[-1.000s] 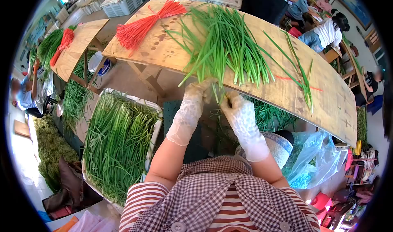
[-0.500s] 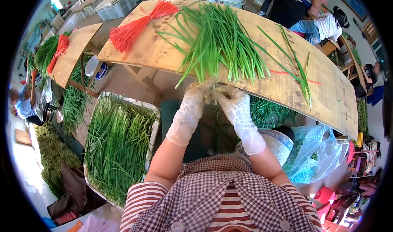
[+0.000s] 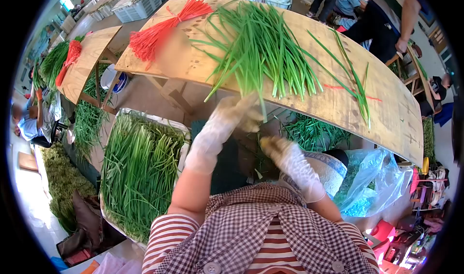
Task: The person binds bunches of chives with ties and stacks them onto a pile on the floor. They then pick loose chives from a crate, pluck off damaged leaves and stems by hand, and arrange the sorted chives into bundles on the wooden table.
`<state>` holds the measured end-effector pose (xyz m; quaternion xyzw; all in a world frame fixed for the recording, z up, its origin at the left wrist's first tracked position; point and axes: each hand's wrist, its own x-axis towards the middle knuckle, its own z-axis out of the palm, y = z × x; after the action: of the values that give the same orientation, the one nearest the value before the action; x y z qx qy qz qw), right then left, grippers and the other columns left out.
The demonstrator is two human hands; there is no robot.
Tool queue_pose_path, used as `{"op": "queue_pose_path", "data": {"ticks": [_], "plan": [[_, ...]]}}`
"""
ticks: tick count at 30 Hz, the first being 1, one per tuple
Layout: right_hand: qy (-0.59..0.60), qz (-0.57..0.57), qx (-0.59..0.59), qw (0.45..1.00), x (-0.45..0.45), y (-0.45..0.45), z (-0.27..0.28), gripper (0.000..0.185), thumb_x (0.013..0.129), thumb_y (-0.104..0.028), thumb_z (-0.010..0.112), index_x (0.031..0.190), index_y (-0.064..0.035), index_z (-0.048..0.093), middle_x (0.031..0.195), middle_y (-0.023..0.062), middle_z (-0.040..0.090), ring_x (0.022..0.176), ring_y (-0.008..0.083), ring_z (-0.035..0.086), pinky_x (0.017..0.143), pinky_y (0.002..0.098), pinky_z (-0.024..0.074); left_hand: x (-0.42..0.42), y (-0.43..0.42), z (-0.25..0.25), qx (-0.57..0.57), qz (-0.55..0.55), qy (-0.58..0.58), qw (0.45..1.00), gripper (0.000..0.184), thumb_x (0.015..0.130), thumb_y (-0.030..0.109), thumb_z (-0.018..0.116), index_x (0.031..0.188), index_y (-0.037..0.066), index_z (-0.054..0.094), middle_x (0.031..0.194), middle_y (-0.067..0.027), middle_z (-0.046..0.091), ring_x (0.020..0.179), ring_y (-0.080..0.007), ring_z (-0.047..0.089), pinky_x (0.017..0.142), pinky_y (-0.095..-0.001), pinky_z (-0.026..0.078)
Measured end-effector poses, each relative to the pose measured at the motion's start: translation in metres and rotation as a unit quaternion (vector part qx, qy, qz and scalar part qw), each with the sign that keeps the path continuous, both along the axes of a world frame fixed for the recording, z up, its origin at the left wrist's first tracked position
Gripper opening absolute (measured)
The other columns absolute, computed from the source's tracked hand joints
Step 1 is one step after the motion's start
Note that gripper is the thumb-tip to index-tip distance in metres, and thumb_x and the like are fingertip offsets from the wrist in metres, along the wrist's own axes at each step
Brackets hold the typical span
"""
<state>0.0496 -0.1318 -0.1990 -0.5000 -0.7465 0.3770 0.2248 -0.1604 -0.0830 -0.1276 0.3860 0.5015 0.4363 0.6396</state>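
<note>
In the head view, a pile of chives [image 3: 275, 51] lies at the upper centre of the frame on the wooden bench [image 3: 396, 114], left of which fan red tie strips [image 3: 145, 42]. The gloved left hand [image 3: 237, 113] is at the cut ends, the right hand [image 3: 281, 151] lower; both hands' fingers curl, though I cannot tell around what

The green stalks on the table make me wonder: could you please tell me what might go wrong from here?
Some green stalks poke past the near edge of the table, so the left hand, close by, might knock a few off. The stray stalks cross a red strip, so lifting one may drag the other.
</note>
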Motion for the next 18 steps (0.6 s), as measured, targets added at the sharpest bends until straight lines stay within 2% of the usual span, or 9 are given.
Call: {"op": "queue_pose_path", "data": {"ticks": [1,3,4,5,8,10,13,14,18], "plan": [[0.032,-0.087,0.011,0.996,0.004,0.011,-0.009,0.031,0.092,-0.027,0.058,0.107,-0.0011,0.064,0.102,0.0172,0.068,0.089,0.0294,0.067,0.078,0.0376,0.0520,-0.009,-0.008,0.009,0.017,-0.028,0.060,0.998,0.040,0.091,0.036,0.062,0.102,-0.003,0.062,0.073,-0.0086,0.065,0.056,-0.0133,0.060,0.049,-0.0222,0.047],[0.279,-0.193,-0.168,0.926,0.003,0.030,-0.011,0.036,0.097,-0.033,0.052,0.112,-0.0007,0.061,0.104,0.0101,0.069,0.087,0.0218,0.068,0.077,0.0333,0.0515,-0.024,-0.029,0.009,0.128,0.057,0.070,0.988,0.045,0.092,0.038,0.061,0.100,-0.006,0.062,0.079,-0.0128,0.068,0.061,-0.0148,0.065,0.051,-0.0221,0.050],[0.319,-0.184,-0.185,0.911,0.002,0.036,-0.005,0.048,0.097,-0.045,0.050,0.115,-0.0021,0.060,0.107,0.0047,0.069,0.090,0.0154,0.067,0.077,0.0296,0.0496,-0.028,-0.035,0.018,0.089,0.088,0.079,0.989,0.041,0.093,0.033,0.060,0.095,-0.007,0.063,0.078,-0.0144,0.068,0.059,-0.0141,0.065,0.050,-0.0228,0.051],[0.328,-0.172,-0.216,0.903,-0.002,0.041,-0.008,0.055,0.095,-0.050,0.049,0.119,-0.0018,0.058,0.110,0.0065,0.068,0.094,0.0174,0.066,0.080,0.0312,0.0494,-0.032,-0.035,0.024,0.097,0.121,0.138,0.978,0.038,0.094,0.031,0.059,0.092,-0.006,0.064,0.077,-0.0142,0.067,0.054,-0.0124,0.061,0.049,-0.0230,0.049],[0.336,-0.106,-0.306,0.884,-0.031,0.053,-0.009,0.080,0.087,-0.069,0.044,0.130,-0.0015,0.051,0.127,0.0125,0.060,0.113,0.0218,0.059,0.091,0.0403,0.0467,-0.054,-0.013,0.009,0.188,0.223,0.315,0.903,0.030,0.091,0.025,0.062,0.101,-0.003,0.065,0.080,-0.0127,0.068,0.069,-0.0145,0.064,0.055,-0.0266,0.050],[0.367,-0.075,-0.313,0.873,-0.051,0.052,-0.010,0.068,0.090,-0.057,0.053,0.129,-0.0020,0.051,0.122,0.0113,0.061,0.111,0.0224,0.059,0.089,0.0391,0.0479,-0.065,0.010,-0.008,0.229,0.247,0.469,0.817,0.026,0.089,0.021,0.063,0.101,-0.002,0.065,0.080,-0.0122,0.068,0.070,-0.0143,0.065,0.060,-0.0278,0.050],[0.387,-0.056,-0.312,0.866,-0.074,0.052,0.016,0.045,0.093,-0.036,0.058,0.122,-0.0011,0.057,0.104,0.0105,0.067,0.092,0.0199,0.065,0.078,0.0316,0.0525,-0.058,0.022,-0.013,0.137,0.111,0.436,0.882,0.027,0.090,0.017,0.062,0.108,-0.003,0.064,0.081,-0.0083,0.066,0.070,-0.0107,0.061,0.065,-0.0235,0.048],[0.390,-0.053,-0.320,0.862,-0.078,0.053,0.021,0.038,0.094,-0.030,0.059,0.119,-0.0008,0.058,0.098,0.0101,0.068,0.085,0.0188,0.067,0.073,0.0289,0.0539,-0.055,0.024,-0.015,0.126,0.093,0.294,0.943,0.023,0.091,0.013,0.060,0.106,-0.004,0.063,0.085,-0.0090,0.067,0.072,-0.0128,0.064,0.067,-0.0243,0.051],[0.377,-0.146,-0.275,0.872,-0.078,0.056,0.028,0.025,0.096,-0.022,0.056,0.108,-0.0010,0.062,0.085,0.0087,0.069,0.063,0.0153,0.065,0.056,0.0230,0.0522,-0.051,0.012,-0.022,0.044,0.107,0.014,0.993,0.023,0.091,0.011,0.060,0.106,-0.006,0.060,0.088,-0.0118,0.068,0.077,-0.0199,0.068,0.073,-0.0311,0.058]]}}
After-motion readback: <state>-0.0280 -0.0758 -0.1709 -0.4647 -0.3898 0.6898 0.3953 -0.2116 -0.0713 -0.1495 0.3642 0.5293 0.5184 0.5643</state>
